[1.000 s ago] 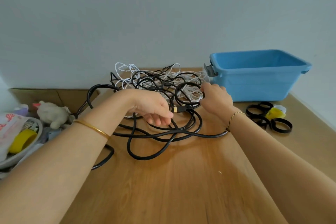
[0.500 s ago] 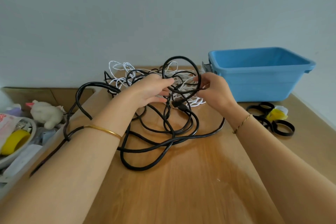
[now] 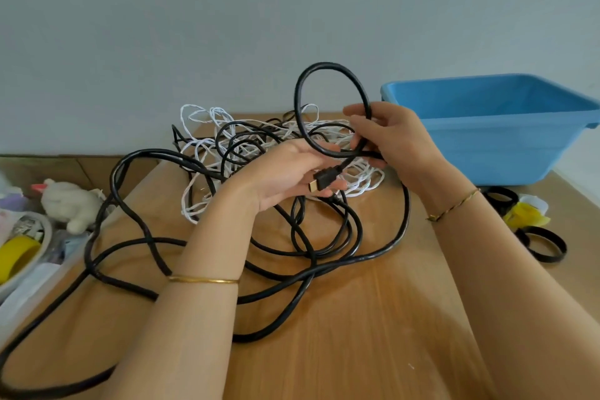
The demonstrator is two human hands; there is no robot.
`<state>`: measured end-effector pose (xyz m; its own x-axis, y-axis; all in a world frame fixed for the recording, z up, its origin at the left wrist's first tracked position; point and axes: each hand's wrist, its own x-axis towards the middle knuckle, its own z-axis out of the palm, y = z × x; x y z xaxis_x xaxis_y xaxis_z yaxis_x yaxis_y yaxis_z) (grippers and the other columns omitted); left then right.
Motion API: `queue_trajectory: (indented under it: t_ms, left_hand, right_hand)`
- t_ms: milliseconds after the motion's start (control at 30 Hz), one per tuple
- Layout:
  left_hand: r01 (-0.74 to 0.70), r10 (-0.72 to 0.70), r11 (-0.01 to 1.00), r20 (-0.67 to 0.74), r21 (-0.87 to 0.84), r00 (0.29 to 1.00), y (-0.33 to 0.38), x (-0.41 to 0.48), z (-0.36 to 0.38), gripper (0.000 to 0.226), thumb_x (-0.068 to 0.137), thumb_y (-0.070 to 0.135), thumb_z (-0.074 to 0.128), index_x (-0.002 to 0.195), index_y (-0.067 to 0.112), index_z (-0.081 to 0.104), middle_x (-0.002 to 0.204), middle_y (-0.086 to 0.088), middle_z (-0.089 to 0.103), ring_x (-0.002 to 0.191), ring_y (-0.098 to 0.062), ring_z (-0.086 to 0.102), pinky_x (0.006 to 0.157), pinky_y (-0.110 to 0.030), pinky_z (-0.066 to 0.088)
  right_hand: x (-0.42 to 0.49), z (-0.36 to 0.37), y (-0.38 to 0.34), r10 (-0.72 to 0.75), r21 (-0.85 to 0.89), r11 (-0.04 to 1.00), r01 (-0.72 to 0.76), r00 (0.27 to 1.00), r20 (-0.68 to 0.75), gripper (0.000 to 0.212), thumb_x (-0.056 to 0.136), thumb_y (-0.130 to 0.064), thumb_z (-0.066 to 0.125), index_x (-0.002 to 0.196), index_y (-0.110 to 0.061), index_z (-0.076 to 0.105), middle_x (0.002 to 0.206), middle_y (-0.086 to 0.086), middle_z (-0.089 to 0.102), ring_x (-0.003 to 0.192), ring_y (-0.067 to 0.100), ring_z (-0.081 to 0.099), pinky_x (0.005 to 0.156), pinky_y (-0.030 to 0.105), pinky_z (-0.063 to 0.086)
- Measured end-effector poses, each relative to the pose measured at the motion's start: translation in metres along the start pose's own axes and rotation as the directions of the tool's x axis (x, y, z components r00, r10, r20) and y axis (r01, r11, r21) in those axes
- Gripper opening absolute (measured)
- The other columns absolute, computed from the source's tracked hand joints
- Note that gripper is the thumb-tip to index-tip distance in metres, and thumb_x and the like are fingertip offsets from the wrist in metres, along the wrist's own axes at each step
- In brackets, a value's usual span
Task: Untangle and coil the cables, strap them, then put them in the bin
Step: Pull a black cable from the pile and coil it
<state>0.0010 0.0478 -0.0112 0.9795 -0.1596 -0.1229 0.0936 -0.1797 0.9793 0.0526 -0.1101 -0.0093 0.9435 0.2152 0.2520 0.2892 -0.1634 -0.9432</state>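
While two hands hold it, one cable loops.

A thick black cable sprawls in loose crossing loops across the table's middle and off its left edge. The right hand grips one raised loop, and the cable's gold-tipped plug lies in the left hand. A thin white cable lies tangled at the far edge. The open blue bin stands at the far right corner, with black ring straps by the right edge.
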Motion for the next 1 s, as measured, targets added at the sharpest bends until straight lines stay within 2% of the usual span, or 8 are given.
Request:
queue_trajectory:
  t_ms: [167,367,533,667,733,833,933,1000]
  left_hand:
    - [-0.003,0.003,1.000,0.085,0.001,0.996,0.001,0.003,-0.002,0.017,0.099,0.015,0.050,0.108,0.008,0.062,0.072,-0.003,0.065,0.057,-0.009,0.049,0.050,-0.020,0.043]
    - [-0.068,0.089,0.994,-0.253,0.091,0.963,0.003,0.009,-0.011,0.022,0.100,0.006,0.043,0.097,0.010,0.065,0.069,0.002,0.058,0.056,-0.006,0.054,0.051,-0.018,0.047]
    - [-0.198,0.259,0.965,-0.505,0.172,0.823,0.007,0.006,-0.032,0.025,0.100,0.000,0.036,0.087,0.011,0.054,0.080,-0.002,0.062,0.063,-0.009,0.064,0.054,-0.016,0.052]
    - [-0.222,0.253,0.967,-0.589,0.126,0.767,0.012,0.000,-0.037,0.022,0.097,-0.001,0.041,0.081,0.008,0.055,0.074,-0.006,0.060,0.067,-0.019,0.063,0.056,-0.021,0.055]
    - [-0.142,0.340,0.926,-0.613,0.348,0.713,0.011,0.003,-0.038,0.022,0.094,0.003,0.049,0.074,0.005,0.058,0.078,-0.013,0.067,0.073,-0.023,0.069,0.069,-0.035,0.059]
    - [-0.006,0.431,0.836,-0.650,0.549,0.626,0.011,0.002,-0.040,0.016,0.086,0.007,0.058,0.085,-0.005,0.068,0.077,-0.016,0.068,0.068,-0.027,0.064,0.075,-0.045,0.056]
    - [-0.005,0.464,0.820,-0.658,0.573,0.593,0.014,-0.001,-0.038,0.008,0.082,0.006,0.060,0.075,0.003,0.063,0.068,-0.010,0.056,0.060,-0.022,0.052,0.069,-0.044,0.053]
    - [-0.069,0.412,0.875,-0.661,0.480,0.627,0.014,-0.004,-0.036,0.018,0.086,0.002,0.059,0.069,0.008,0.054,0.062,-0.004,0.059,0.054,-0.018,0.060,0.065,-0.037,0.055]
  right_hand:
    - [-0.004,0.009,-0.006,-0.050,-0.106,0.993,0.047,0.998,-0.027,0.030,0.092,-0.029,0.058,0.118,-0.014,0.053,0.088,0.012,0.065,0.070,0.017,0.055,0.061,0.035,0.051]
    - [-0.004,0.011,-0.007,-0.051,-0.132,0.990,0.054,0.998,0.030,0.039,0.085,-0.033,0.065,0.117,-0.018,0.049,0.093,-0.001,0.057,0.074,0.008,0.053,0.060,0.020,0.040]
    - [-0.013,0.007,-0.013,-0.121,-0.341,0.891,0.300,0.880,0.459,0.018,0.083,-0.021,0.070,0.100,-0.017,0.069,0.088,0.003,0.064,0.077,0.008,0.057,0.073,0.021,0.047]
    - [-0.014,0.019,-0.017,-0.144,-0.460,0.760,0.459,0.810,0.569,0.043,0.080,-0.025,0.073,0.121,-0.025,0.060,0.116,-0.012,0.059,0.106,0.002,0.053,0.093,0.018,0.041]
    - [-0.019,0.031,-0.021,-0.192,-0.461,0.739,0.491,0.810,0.554,0.054,0.078,-0.036,0.074,0.127,-0.026,0.054,0.121,-0.017,0.054,0.112,-0.001,0.048,0.094,0.015,0.037]
    - [-0.029,0.047,-0.029,-0.296,-0.375,0.766,0.523,0.804,0.516,0.041,0.080,-0.044,0.069,0.112,-0.021,0.060,0.106,-0.015,0.060,0.095,0.000,0.055,0.078,0.009,0.043]
    - [-0.037,0.056,-0.036,-0.366,-0.300,0.796,0.526,0.812,0.454,0.026,0.089,-0.034,0.060,0.091,-0.009,0.062,0.083,0.004,0.066,0.075,0.011,0.061,0.071,0.026,0.048]
    - [-0.037,0.055,-0.037,-0.356,-0.166,0.888,0.428,0.871,0.339,0.018,0.096,-0.025,0.051,0.087,-0.010,0.056,0.068,0.003,0.063,0.066,0.012,0.062,0.073,0.032,0.049]
